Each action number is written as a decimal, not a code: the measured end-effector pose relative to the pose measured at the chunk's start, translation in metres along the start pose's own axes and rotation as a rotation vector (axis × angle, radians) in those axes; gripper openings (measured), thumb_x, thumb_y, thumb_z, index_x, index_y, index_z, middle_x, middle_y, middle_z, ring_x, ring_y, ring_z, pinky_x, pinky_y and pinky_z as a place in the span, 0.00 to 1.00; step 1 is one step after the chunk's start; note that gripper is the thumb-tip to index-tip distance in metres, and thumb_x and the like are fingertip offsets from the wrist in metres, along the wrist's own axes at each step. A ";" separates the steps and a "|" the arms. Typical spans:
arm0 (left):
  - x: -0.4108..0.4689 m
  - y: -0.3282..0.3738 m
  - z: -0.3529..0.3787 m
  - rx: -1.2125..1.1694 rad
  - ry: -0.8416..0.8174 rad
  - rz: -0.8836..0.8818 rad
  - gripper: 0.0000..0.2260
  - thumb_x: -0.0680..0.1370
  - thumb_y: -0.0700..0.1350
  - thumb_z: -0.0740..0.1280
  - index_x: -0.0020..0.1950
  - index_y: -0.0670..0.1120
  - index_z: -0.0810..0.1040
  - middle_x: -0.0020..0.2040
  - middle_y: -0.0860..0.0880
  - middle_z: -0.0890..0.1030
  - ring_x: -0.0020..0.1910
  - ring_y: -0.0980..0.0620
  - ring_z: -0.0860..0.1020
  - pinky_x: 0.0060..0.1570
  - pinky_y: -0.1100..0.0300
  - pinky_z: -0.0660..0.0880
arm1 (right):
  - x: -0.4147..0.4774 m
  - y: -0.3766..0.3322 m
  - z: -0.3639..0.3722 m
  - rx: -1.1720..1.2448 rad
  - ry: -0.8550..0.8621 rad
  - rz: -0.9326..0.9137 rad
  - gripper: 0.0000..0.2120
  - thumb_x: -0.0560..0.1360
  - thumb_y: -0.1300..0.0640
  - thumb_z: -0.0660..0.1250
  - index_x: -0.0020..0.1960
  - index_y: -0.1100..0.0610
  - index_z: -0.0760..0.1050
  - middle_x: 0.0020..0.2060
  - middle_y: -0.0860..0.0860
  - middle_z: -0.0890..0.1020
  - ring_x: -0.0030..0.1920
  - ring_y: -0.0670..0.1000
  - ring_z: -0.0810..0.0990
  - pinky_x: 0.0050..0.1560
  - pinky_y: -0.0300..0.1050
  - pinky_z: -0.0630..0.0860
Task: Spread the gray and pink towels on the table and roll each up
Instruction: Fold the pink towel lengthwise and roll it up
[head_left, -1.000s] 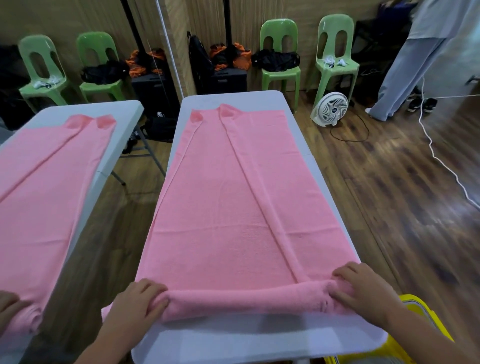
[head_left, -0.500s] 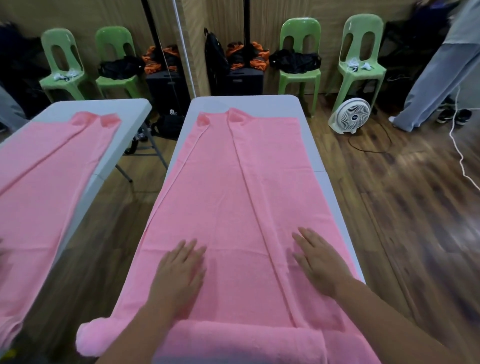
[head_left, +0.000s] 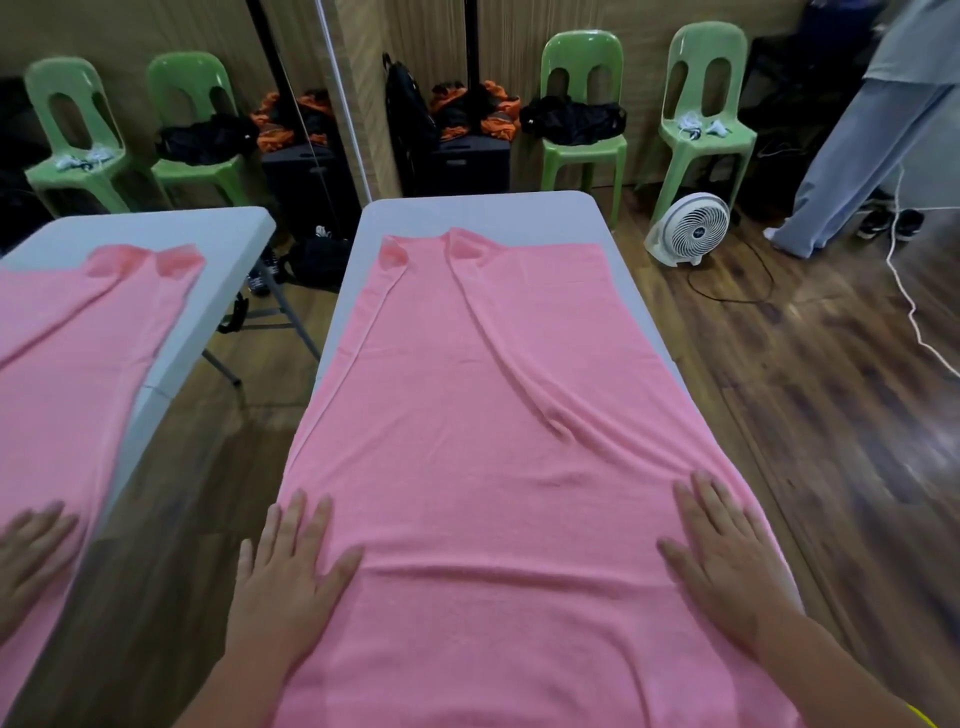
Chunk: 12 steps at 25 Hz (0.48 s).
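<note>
A pink towel (head_left: 483, 415) lies lengthwise over the white table (head_left: 478, 213), reaching from near its far end to the bottom of the view. A long raised fold runs from the far end toward the middle right. My left hand (head_left: 291, 577) rests flat, fingers apart, on the towel's left edge. My right hand (head_left: 727, 556) lies flat on the right edge, fingers spread. Neither hand grips the cloth. The rolled near end is out of view. No gray towel is visible.
A mirror on the left reflects the table, towel and a hand (head_left: 31, 545). Green chairs (head_left: 582, 114) with bags line the back wall. A white fan (head_left: 688, 228) stands on the wooden floor at right, beside a white cable (head_left: 914, 322) and a standing person (head_left: 872, 130).
My hands let go of the rolled near end and moved onto the flat towel, then slid apart to its side edges. The view shifted forward, so the roll left the frame.
</note>
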<state>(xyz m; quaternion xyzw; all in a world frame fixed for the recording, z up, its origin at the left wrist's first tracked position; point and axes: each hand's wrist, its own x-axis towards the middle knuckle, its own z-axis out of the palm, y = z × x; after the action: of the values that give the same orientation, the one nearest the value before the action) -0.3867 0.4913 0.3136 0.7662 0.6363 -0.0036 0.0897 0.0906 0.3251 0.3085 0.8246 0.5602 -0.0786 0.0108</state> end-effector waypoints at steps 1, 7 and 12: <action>-0.001 -0.001 -0.001 0.008 -0.009 0.003 0.35 0.72 0.76 0.40 0.77 0.65 0.40 0.80 0.58 0.41 0.79 0.53 0.42 0.76 0.43 0.47 | 0.000 0.001 -0.002 0.002 -0.010 0.002 0.37 0.75 0.29 0.36 0.79 0.47 0.41 0.79 0.47 0.40 0.77 0.45 0.37 0.76 0.51 0.42; 0.054 0.059 -0.015 -0.012 0.054 0.212 0.32 0.78 0.69 0.41 0.79 0.60 0.41 0.81 0.55 0.41 0.78 0.53 0.37 0.77 0.43 0.44 | 0.063 -0.068 -0.031 0.100 0.036 -0.090 0.38 0.75 0.30 0.34 0.78 0.49 0.38 0.78 0.48 0.38 0.76 0.46 0.34 0.77 0.48 0.39; 0.166 0.131 -0.021 0.027 0.047 0.340 0.31 0.79 0.66 0.44 0.80 0.57 0.43 0.81 0.54 0.41 0.78 0.52 0.37 0.77 0.44 0.42 | 0.175 -0.147 -0.047 0.171 0.033 -0.203 0.34 0.78 0.34 0.41 0.79 0.49 0.42 0.79 0.48 0.41 0.77 0.48 0.38 0.76 0.51 0.41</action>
<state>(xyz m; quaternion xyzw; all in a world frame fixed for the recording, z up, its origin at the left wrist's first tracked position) -0.2294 0.6337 0.3322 0.8637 0.4994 0.0212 0.0638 0.0231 0.5461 0.3408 0.7626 0.6322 -0.1129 -0.0767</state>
